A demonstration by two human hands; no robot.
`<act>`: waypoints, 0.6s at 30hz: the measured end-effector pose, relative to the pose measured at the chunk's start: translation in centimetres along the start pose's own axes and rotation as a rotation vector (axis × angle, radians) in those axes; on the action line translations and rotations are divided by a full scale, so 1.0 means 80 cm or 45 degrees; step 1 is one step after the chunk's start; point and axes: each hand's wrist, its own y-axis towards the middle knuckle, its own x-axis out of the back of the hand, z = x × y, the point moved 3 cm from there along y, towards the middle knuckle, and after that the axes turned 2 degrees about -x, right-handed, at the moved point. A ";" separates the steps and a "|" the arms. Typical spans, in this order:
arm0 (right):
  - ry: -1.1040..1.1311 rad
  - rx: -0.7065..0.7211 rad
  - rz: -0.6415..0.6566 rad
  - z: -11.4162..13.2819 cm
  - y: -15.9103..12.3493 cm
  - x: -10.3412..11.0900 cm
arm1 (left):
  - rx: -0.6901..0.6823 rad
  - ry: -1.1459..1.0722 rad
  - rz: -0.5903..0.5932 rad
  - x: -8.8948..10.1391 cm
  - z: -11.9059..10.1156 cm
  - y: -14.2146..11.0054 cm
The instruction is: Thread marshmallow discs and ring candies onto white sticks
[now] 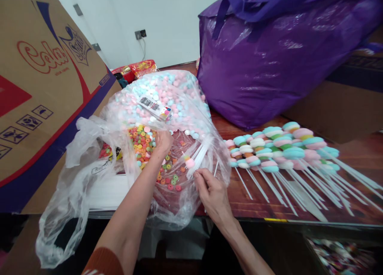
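My right hand [211, 189] is closed in a pinch on a thin white stick, with a pink marshmallow [189, 163] and a yellow-orange piece threaded near its tip. Over a clear plastic bag, my left hand [164, 141] reaches among the sweets with its fingers curled down; what they hold, if anything, is hidden. Colourful ring gummies [143, 143] lie around and below it. Behind them is a heap of pink, blue and white marshmallows [179, 89] under clear plastic. Loose white sticks [201, 153] lie on the bag close to my right hand.
Finished-looking marshmallow skewers [275, 147] lie piled at right on the wooden table [242, 203]. A large purple bag [254, 63] stands behind them. At left are a cardboard box [54, 87] and a crumpled plastic bag [68, 199] hanging over the table edge.
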 end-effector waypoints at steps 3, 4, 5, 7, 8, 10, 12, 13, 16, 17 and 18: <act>-0.002 0.006 -0.001 0.001 0.000 -0.001 | -0.003 0.106 0.013 -0.002 0.000 -0.001; -0.003 0.007 0.001 0.001 0.001 -0.001 | -0.008 0.130 0.019 -0.002 0.000 -0.001; -0.004 0.008 0.003 0.001 0.001 -0.001 | -0.011 0.149 0.023 -0.002 0.000 -0.001; -0.007 0.007 0.007 0.001 0.002 -0.001 | -0.008 0.184 0.026 -0.003 0.001 0.000; -0.008 0.008 0.008 0.002 0.002 -0.001 | -0.001 0.199 0.024 -0.004 0.001 0.001; -0.007 0.012 0.009 0.003 0.002 -0.001 | 0.015 0.222 0.022 -0.006 0.001 0.000; -0.007 0.015 0.011 0.003 0.003 -0.001 | 0.027 0.236 0.023 -0.007 -0.001 -0.002; -0.008 0.017 0.010 0.004 0.003 -0.001 | 0.030 0.241 0.025 -0.007 -0.003 -0.004; -0.016 0.020 0.018 0.005 0.002 -0.001 | 0.020 0.246 0.029 -0.004 -0.008 -0.012; -0.019 0.019 0.022 0.005 0.002 -0.001 | 0.011 0.244 0.029 -0.003 -0.009 -0.015; -0.019 0.017 0.025 0.005 0.002 -0.001 | 0.001 0.245 0.028 -0.002 -0.011 -0.018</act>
